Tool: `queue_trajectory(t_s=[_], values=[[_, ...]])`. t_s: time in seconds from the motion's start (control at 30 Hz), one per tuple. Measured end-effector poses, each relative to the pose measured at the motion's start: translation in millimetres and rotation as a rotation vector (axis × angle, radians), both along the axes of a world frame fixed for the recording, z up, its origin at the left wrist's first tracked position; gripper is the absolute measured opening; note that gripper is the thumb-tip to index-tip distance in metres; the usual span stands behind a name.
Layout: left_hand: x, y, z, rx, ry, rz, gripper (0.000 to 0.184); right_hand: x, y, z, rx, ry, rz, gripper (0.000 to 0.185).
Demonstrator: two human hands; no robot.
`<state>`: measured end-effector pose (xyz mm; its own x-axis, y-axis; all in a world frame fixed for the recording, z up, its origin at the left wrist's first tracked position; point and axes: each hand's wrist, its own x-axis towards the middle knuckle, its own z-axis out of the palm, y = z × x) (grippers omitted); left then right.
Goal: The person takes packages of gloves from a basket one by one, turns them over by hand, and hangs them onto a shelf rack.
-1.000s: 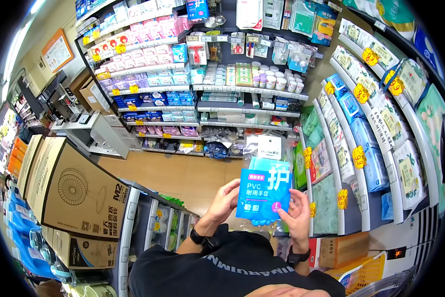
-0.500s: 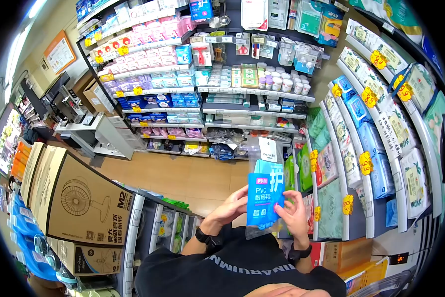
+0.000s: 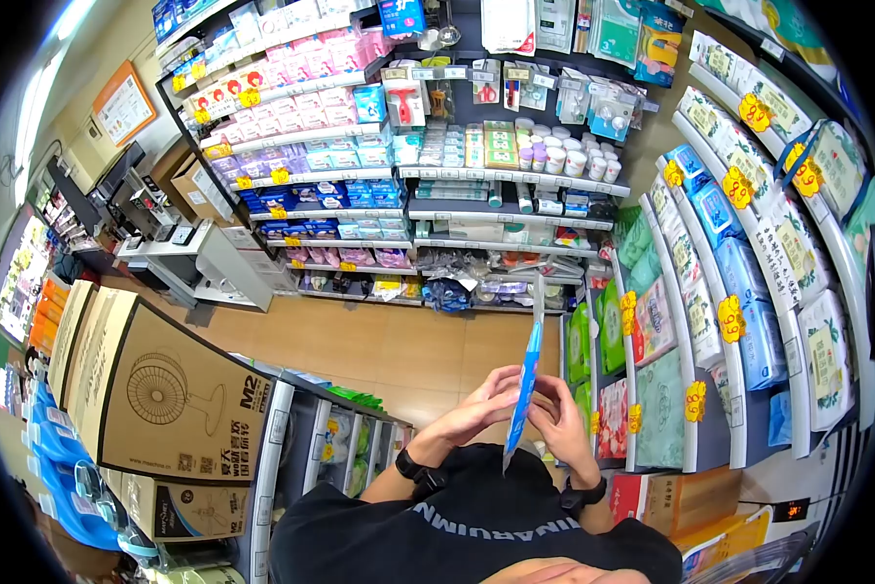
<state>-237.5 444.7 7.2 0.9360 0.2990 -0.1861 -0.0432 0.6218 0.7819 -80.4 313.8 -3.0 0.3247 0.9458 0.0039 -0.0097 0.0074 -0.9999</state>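
A flat blue pack of PVC gloves [image 3: 524, 387] is turned edge-on to me, standing nearly upright in front of my chest, so its printed face is hidden. My left hand [image 3: 475, 411] closes on it from the left, fingers bent against the pack. From the other side, my right hand [image 3: 565, 428] grips it with curled fingers; some fingertips are hidden behind the pack. Each wrist wears a dark watch or band.
Shelves of packaged goods [image 3: 326, 156] face me across a tan floor [image 3: 360, 341]. To the right, curved shelves carry tissue packs [image 3: 749, 331] with yellow price tags. Fan boxes [image 3: 180, 389] stand on the left, before a white counter [image 3: 225, 268].
The glove pack has rotated from showing its printed front to edge-on. My right hand has shifted from its front face to its right side, and the left fingers have moved around it.
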Motion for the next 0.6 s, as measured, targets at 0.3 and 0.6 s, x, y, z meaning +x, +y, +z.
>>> queue_trajectory(t_s=[0.3,0.6], values=[[-1.3,1.5,-29.9,0.171,0.046,0.133,0.093,-11.3,-0.6,5.7,0.035,-0.032,0.047,0.050],[-9.6,5.0,-30.3,0.281,0.158,0.364,0.097,-8.4,-6.9,13.0,0.166,0.125,-0.071,0.042]])
